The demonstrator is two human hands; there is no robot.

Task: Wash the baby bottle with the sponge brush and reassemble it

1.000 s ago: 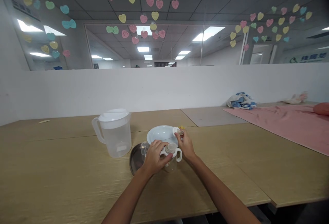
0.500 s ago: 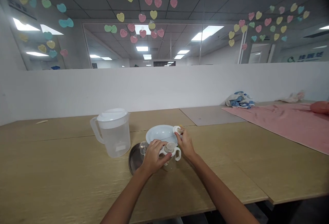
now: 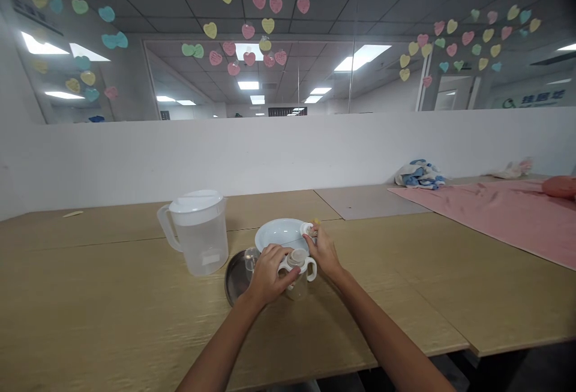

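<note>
My left hand (image 3: 272,272) is wrapped round a clear baby bottle (image 3: 297,290) with a white two-handled ring, which stands upright on the table. The bottle's round mouth faces up, with no nipple on it. Up and to the right, my right hand (image 3: 324,251) pinches the bottle's nipple with its white collar (image 3: 306,229), tilted over the right rim of a pale bowl (image 3: 279,234). A clear dome-shaped cap (image 3: 251,258) sits on a dark round tray (image 3: 234,281), partly hidden behind my left hand.
A large translucent pitcher (image 3: 202,236) with a white lid stands left of the tray. A pink cloth (image 3: 499,212) covers the table's right side, with a crumpled blue and white cloth (image 3: 419,174) near the wall. The table's front edge runs below my forearms.
My right hand has shifted slightly left and turned the nipple collar, so it now appears more edge-on. My left hand and the bottle have stayed in place.
</note>
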